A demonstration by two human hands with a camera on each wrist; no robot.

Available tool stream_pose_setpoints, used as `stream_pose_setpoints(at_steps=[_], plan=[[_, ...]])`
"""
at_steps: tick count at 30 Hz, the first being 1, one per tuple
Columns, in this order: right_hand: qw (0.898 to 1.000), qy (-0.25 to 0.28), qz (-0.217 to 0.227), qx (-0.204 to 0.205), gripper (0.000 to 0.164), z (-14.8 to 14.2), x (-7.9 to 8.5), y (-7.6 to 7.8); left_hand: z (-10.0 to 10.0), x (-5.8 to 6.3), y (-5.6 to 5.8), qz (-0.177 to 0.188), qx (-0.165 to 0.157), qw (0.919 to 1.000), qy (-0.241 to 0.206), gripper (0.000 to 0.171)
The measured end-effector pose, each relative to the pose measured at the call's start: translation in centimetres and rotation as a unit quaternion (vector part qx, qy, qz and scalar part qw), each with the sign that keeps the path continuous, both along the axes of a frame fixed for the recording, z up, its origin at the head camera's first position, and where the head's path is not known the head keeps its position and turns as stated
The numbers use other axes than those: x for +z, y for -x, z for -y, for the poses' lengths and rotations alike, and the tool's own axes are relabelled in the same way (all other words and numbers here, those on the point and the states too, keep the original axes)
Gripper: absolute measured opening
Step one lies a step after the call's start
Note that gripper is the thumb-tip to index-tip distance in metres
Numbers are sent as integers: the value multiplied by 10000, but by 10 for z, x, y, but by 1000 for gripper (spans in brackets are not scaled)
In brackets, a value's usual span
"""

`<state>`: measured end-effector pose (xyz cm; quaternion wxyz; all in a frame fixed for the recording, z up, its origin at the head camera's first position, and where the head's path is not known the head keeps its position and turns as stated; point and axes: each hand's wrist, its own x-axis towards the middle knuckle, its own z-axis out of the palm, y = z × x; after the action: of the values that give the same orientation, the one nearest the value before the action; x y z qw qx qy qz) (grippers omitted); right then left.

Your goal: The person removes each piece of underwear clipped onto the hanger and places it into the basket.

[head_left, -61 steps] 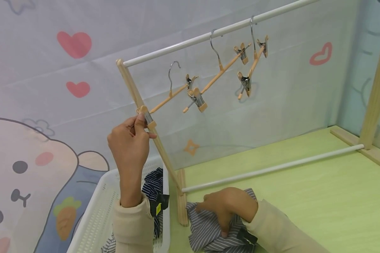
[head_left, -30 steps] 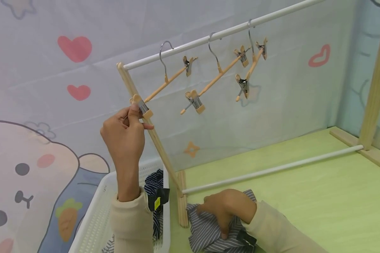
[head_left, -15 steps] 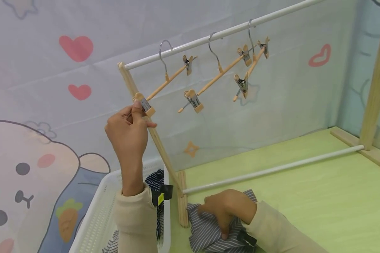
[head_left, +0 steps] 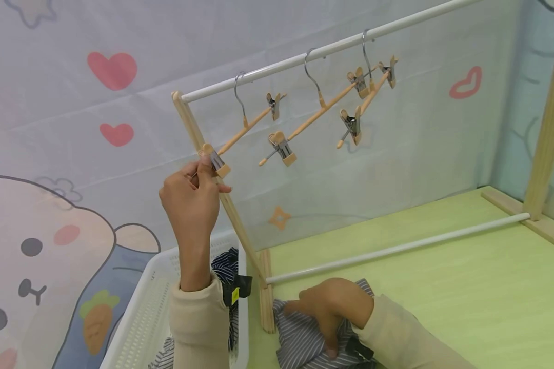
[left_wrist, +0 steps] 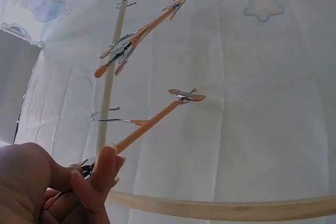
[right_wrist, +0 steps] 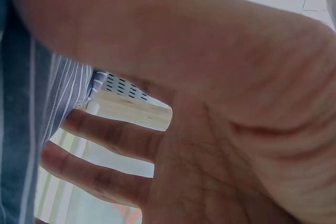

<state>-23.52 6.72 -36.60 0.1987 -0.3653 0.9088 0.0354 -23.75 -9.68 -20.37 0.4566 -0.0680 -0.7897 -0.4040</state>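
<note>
My left hand [head_left: 191, 195] pinches the near clip [head_left: 219, 163] of a wooden clip hanger [head_left: 244, 133] between thumb and fingers. The hanger's metal hook [head_left: 238, 95] sits at the white top rail [head_left: 277, 66], passing around it in the left wrist view. No garment hangs in its clips. Low down, my right hand [head_left: 334, 305] rests on a grey-and-white striped garment [head_left: 300, 335] lying bunched on the green tabletop. In the right wrist view its fingers [right_wrist: 105, 135] reach out fairly straight, tips at the striped fabric [right_wrist: 68, 85]. Part of the garment is hidden under that hand.
Two more bare clip hangers, a middle one [head_left: 320, 110] and a right one [head_left: 374, 95], hang farther along the rail. Left of the rack's wooden upright [head_left: 233, 212] stands a white basket [head_left: 138, 307] holding striped clothes [head_left: 225, 264]. A lower white bar [head_left: 397, 248] crosses the tabletop.
My left hand has raised the hanger from below the rail, then lowered it slightly, bringing its hook onto the rail. My right hand has stayed on the garment, nearly still.
</note>
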Motion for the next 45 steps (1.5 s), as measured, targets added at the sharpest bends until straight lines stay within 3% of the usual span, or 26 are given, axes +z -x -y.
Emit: stream_pose_setpoints(at_steps=[6, 13, 25, 34, 45], plan=[[10000, -38, 19, 22, 104, 0, 0, 1, 3, -6, 2, -33, 50, 10000, 49, 29], [9999, -139, 7, 70, 104, 1, -1, 4, 5, -10, 4, -11, -235, 9997, 4, 28], [9998, -148, -140, -48, 95, 1, -1, 3, 0, -9, -5, 238, -415, 9984, 313, 32], [9996, -192, -117, 142, 93, -1, -1, 3, 1, -14, -8, 82, -845, 9957, 361, 34], [9993, -343, -155, 30, 92, 4, -6, 0, 5, -24, -10, -50, -1017, 9940, 393, 39]])
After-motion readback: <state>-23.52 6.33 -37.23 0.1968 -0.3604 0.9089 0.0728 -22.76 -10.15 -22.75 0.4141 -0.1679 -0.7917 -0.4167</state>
